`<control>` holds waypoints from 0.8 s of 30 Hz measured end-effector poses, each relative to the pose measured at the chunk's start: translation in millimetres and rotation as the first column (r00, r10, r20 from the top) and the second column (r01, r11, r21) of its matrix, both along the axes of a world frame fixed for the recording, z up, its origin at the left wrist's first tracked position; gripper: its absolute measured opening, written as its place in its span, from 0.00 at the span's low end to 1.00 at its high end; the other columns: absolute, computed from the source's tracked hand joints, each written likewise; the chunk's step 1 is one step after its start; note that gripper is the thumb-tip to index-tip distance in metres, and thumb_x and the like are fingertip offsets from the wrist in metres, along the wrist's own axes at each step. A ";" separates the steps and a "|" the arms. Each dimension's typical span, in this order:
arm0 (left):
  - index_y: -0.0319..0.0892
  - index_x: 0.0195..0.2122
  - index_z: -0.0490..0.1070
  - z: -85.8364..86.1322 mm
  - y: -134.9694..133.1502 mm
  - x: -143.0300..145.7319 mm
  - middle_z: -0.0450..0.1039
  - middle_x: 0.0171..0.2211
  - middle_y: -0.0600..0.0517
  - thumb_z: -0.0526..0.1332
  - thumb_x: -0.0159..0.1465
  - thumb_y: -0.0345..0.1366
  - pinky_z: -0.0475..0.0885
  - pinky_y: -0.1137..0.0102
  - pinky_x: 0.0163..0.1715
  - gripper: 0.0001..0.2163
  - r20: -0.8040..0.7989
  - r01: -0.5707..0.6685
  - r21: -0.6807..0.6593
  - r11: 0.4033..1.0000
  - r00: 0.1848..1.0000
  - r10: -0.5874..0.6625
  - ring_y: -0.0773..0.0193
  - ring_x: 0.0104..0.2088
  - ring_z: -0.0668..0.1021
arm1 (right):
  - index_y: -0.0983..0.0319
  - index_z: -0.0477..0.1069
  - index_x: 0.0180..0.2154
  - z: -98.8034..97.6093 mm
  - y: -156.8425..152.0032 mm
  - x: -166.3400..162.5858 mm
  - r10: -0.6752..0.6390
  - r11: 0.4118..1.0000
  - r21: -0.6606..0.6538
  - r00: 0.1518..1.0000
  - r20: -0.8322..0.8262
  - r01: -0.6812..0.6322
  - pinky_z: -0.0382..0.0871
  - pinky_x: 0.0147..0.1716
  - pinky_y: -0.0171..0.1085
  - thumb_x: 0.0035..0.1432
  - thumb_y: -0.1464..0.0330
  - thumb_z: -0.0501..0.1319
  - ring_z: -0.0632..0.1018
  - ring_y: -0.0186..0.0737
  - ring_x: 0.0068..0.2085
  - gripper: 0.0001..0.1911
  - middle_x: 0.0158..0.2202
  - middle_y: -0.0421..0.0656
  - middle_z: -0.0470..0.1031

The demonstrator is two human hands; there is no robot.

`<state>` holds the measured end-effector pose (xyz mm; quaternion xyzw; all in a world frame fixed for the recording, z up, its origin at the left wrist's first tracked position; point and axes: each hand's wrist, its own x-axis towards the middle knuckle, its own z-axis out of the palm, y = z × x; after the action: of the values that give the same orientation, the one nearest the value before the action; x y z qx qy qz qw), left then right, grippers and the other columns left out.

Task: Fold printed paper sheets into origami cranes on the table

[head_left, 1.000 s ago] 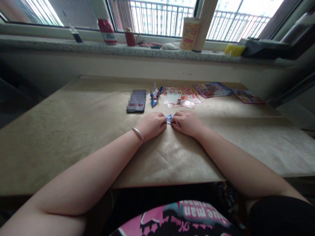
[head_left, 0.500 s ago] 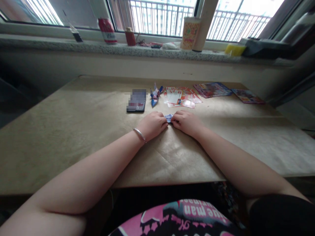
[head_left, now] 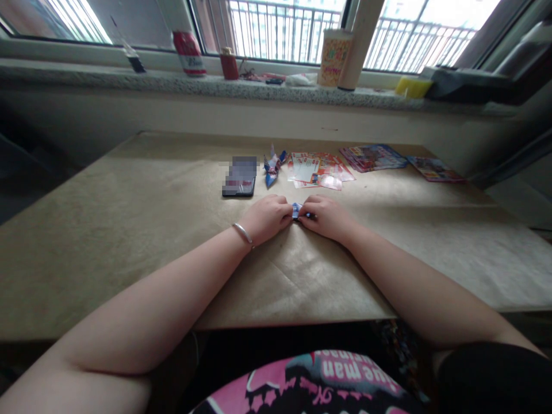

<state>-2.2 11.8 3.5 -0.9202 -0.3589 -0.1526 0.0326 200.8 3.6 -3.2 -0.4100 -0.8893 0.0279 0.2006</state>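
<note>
Head view: fingertips of left hand (head_left: 268,216) and right hand (head_left: 326,216) pinch small folded blue-and-white paper (head_left: 295,211) between them; narrower strip shows than half a second ago. Both palms down, knuckles arched; silver bangle (head_left: 242,233) at left wrist; forearms (head_left: 190,282) splay over table (head_left: 129,241).

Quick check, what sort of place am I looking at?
Likely a room in a home: a table below a window, a red can on the stone sill, and a railing outside.

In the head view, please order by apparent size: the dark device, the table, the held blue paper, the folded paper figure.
1. Table
2. Dark device
3. Folded paper figure
4. Held blue paper, visible part only; fingers hide some
</note>
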 end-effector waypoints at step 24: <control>0.39 0.32 0.77 -5.4 8.6 0.4 0.74 0.33 0.49 0.63 0.63 0.35 0.68 0.72 0.36 0.06 0.218 -0.047 -0.343 0.938 0.968 0.128 0.64 0.35 0.75 | 0.61 0.78 0.33 -12.5 13.9 1.3 -0.012 0.991 -0.134 0.986 -0.168 -0.011 0.63 0.39 0.37 0.56 0.69 0.63 0.72 0.39 0.36 0.05 0.31 0.43 0.74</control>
<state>-1.8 20.4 -1.9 -0.8705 -0.4218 -0.1964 -0.1606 202.2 17.6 -15.7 -0.4192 -0.8651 0.1224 0.2469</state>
